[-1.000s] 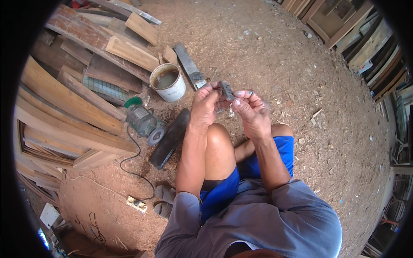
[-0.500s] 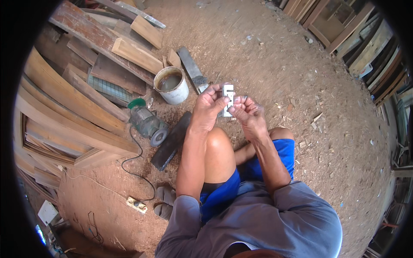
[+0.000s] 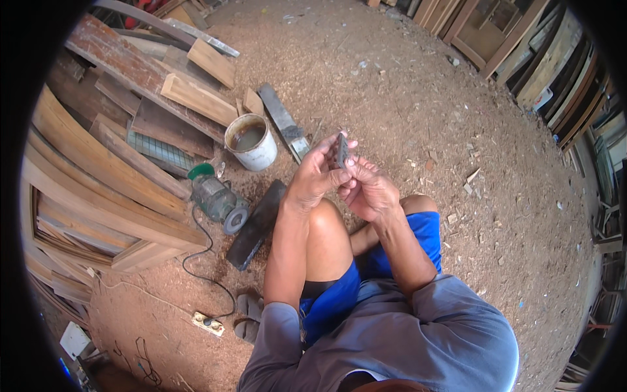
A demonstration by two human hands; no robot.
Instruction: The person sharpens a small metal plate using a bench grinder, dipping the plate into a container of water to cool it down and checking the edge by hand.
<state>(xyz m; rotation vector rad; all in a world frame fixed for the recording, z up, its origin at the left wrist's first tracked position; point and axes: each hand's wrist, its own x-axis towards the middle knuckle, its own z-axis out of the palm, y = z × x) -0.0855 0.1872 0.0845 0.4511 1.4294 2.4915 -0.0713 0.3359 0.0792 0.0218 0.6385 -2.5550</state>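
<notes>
One small flat metal piece [image 3: 341, 150], seen nearly edge-on, is to the right of the single white bucket [image 3: 260, 157]. Two hands grip it: the left hand [image 3: 309, 185], nearer the bucket, pinches it between thumb and fingers, while the right hand [image 3: 371, 191], farther from the bucket, has its thumb and curled fingers closed at the lower end. Just right of the bucket lies one grey bar [image 3: 277, 110]; below the bucket, one green grinder [image 3: 212, 196] and one dark block [image 3: 256, 227].

Brown floor [image 3: 392, 85], white bucket [image 3: 257, 155], green grinder [image 3: 212, 196]
</notes>
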